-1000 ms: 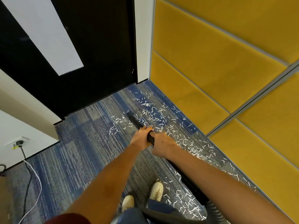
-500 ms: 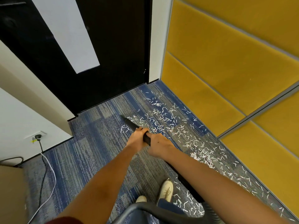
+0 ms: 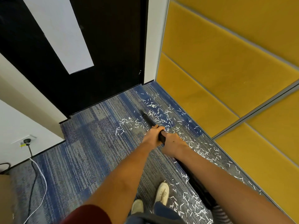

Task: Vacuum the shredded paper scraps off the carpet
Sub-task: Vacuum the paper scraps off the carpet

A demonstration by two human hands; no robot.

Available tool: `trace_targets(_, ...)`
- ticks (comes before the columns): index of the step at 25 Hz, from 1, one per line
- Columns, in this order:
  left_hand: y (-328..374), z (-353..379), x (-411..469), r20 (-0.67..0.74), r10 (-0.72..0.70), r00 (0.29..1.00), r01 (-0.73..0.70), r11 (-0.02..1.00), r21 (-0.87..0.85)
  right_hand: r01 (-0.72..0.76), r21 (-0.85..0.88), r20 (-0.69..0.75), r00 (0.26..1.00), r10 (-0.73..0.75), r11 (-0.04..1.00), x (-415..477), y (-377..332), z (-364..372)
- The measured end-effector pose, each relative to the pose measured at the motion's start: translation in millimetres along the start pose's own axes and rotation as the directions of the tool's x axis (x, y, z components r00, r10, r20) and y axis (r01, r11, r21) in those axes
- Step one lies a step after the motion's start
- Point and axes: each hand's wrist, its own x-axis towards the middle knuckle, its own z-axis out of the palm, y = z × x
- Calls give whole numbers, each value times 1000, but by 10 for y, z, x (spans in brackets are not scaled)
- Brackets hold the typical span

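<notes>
Wand (image 3: 148, 120) tip is swinging right versus 0.5 s ago, out of the thin edge of the spill and into the denser paper scraps (image 3: 159, 116) near the door (image 3: 105, 46) corner; both hands are shifting right with it.

Left hand (image 3: 152, 136) is wrapping the wand ahead and right hand (image 3: 174, 143) is gripping it just behind, the two nearly touching. The tip is pointing down at the blue-grey carpet (image 3: 90, 151). Scraps are lying in a band along the yellow wall panels (image 3: 218, 62), from the door back past the shoes (image 3: 162, 193). A white panel (image 3: 64, 38) on the door is showing no writing. A yellow tag (image 3: 22, 145) at the wall outlet (image 3: 26, 140) is too small to read.
</notes>
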Motion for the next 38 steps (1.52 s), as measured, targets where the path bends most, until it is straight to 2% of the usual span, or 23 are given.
trace_targets(10, -307, -119, -491, -48, -44, 998, 50, 991, 124, 115, -38, 66, 992, -112, 993, -239, -231, 183)
trace_targets(21, -358, -39, -1064, -61, 31, 998, -16, 974, 226, 142, -44, 94, 986, -138, 989, -796, -297, 413)
trace_targets(27, -445, -19, -1162, -90, -20, 996, 34, 986, 160, 178, -74, 57, 983, -174, 981, -792, -367, 581)
trace_targets(34, -180, 172, -940, -74, -16, 997, 21, 997, 70, 119, -60, 19, 993, -118, 991, -702, -75, 478)
trace_targets(38, -78, 291, -702, -25, -15, 1000, 17, 997, 76, 63, -24, 6, 998, -63, 998, -582, 106, 425)
